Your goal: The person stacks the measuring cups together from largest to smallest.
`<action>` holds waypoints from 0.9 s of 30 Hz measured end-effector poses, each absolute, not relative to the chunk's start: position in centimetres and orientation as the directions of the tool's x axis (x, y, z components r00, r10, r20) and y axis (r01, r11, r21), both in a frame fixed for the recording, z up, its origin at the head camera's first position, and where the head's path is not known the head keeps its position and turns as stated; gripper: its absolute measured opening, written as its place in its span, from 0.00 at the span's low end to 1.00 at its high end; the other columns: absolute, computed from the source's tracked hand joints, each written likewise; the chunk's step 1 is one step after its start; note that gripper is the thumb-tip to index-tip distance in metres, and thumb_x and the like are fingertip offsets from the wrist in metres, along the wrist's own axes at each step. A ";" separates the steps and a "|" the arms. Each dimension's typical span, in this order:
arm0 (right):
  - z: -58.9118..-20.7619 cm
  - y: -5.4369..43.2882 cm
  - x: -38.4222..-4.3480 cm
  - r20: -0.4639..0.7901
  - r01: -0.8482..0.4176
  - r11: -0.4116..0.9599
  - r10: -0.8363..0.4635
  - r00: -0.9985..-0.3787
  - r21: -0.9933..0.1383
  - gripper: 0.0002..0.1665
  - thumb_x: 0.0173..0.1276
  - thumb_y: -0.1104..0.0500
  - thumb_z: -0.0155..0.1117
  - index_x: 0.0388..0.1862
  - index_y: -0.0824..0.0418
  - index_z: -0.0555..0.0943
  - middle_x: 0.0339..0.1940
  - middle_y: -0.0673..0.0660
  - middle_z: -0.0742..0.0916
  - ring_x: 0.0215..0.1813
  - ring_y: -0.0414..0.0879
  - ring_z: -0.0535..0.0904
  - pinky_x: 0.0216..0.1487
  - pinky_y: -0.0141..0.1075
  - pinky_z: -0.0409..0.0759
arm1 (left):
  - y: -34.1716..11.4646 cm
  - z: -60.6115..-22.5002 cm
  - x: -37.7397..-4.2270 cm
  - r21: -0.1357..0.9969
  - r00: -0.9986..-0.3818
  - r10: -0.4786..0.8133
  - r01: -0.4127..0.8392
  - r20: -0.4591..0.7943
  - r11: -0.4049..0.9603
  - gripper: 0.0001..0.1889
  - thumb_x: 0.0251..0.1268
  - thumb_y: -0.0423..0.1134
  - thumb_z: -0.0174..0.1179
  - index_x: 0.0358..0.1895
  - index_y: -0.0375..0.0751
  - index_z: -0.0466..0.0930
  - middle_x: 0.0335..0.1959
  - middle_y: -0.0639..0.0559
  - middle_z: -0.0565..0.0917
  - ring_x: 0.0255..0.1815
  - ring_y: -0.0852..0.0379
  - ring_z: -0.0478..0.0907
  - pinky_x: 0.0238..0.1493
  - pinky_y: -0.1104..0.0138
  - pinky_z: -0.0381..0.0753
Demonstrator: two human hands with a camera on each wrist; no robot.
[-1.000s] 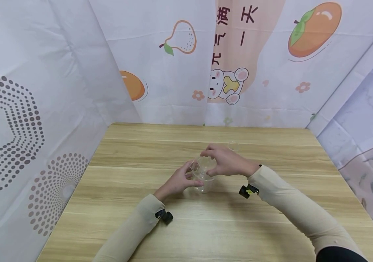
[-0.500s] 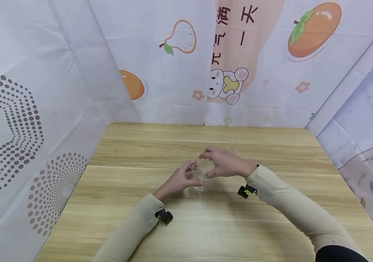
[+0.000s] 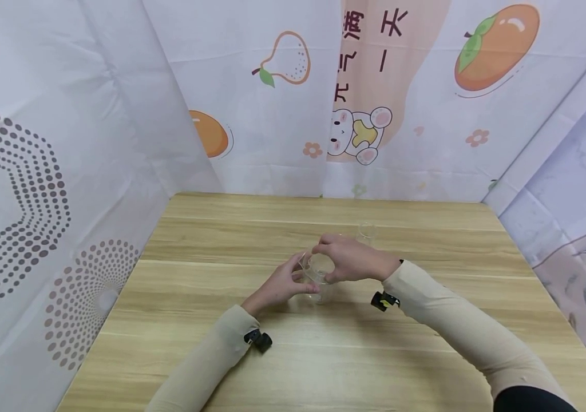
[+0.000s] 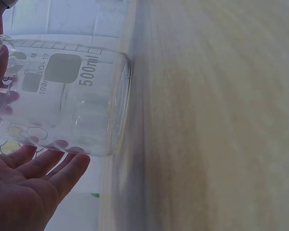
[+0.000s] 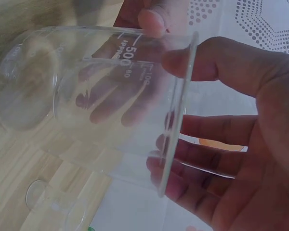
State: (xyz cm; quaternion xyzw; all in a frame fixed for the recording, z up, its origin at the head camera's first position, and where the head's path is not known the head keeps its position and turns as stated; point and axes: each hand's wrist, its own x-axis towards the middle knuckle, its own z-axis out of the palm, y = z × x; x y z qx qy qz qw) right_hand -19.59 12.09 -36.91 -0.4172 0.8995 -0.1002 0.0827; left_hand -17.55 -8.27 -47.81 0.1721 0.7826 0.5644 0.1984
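A clear 500 ml glass beaker (image 4: 94, 106) stands at mid-table, with a smaller glass beaker (image 5: 70, 96) inside it. The smaller one's bottom sits above the large one's base. My left hand (image 3: 282, 283) grips the large beaker's side, thumb in front and fingers behind. At the mouth, my right hand (image 3: 352, 257) holds the smaller beaker with curled thumb and fingers (image 5: 197, 178); through the glass, exactly where its fingertips touch is hard to tell. Whether the large beaker's base touches the table cannot be told.
Another small clear glass vessel (image 3: 367, 232) stands on the wooden table (image 3: 210, 240) behind my right hand. Printed white curtains (image 3: 262, 143) enclose the back and sides. A black camera is strapped to each sleeve.
My right hand has shifted slightly left and down at the beaker's mouth, showing more of the vessel behind it. The left hand and large beaker keep their place.
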 end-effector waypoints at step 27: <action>-36.8 11.0 -19.8 -0.152 -0.775 0.613 -0.790 -0.594 -0.155 0.33 0.53 0.54 0.78 0.58 0.62 0.80 0.49 0.58 0.85 0.49 0.51 0.82 0.53 0.47 0.82 | -8.1 -47.5 -17.3 0.964 -0.867 0.486 0.030 -0.106 0.264 0.49 0.55 0.47 0.72 0.77 0.53 0.51 0.74 0.45 0.64 0.71 0.40 0.68 0.66 0.53 0.76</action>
